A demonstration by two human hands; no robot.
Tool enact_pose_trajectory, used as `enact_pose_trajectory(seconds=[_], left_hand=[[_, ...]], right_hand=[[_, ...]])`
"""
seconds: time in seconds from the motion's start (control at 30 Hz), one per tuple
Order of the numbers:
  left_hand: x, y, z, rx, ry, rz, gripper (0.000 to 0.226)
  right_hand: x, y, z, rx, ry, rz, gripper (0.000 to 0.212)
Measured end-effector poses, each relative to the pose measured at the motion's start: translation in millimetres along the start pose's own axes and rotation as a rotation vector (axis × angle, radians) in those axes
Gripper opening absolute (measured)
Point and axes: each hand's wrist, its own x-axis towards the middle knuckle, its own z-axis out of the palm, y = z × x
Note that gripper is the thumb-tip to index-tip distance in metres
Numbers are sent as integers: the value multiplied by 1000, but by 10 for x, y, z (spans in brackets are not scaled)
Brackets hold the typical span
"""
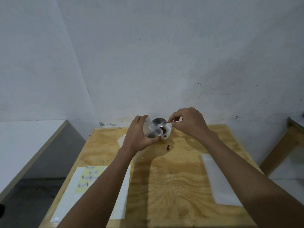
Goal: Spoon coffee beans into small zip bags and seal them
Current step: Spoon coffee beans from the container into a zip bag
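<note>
Filling step, near the far edge of the bench (164, 186). Left hand (138, 134) cups an open zip bag (148, 127), fingers curled round it; coffee beans (152, 134) show inside. Right hand (189, 122) pinches the spoon (158, 121) handle, its bowl at the bag mouth. Judged next: tip the spoon inward, keeping the mouth open; stray beans (168, 147) lie beside.
</note>
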Motion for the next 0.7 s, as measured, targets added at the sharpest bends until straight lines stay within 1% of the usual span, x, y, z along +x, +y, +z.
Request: enact_pose_trajectory(seconds=[0.07,0.17,0.3,0.43,0.6,0.7], left_hand=[[-6,-20,-9,17,-6,15,104],[-21,-64,-33,23,-14,40,107],[-44,-133,-21,51,-28,72,108],[-59,-203,56,25,-35,36,105],[-65,-250,185,0,-36,-4,106],[-64,-261,243,-29,-32,-29,106]], right_hand=[[-7,27,11,7,51,29,18],[14,79,62,-26,72,115,22],[93,135,244,-106,21,213,25],[183,98,444,-158,-43,247,21],[284,85,659,-223,-35,290,16],[303,73,720,-230,-97,280,12]])
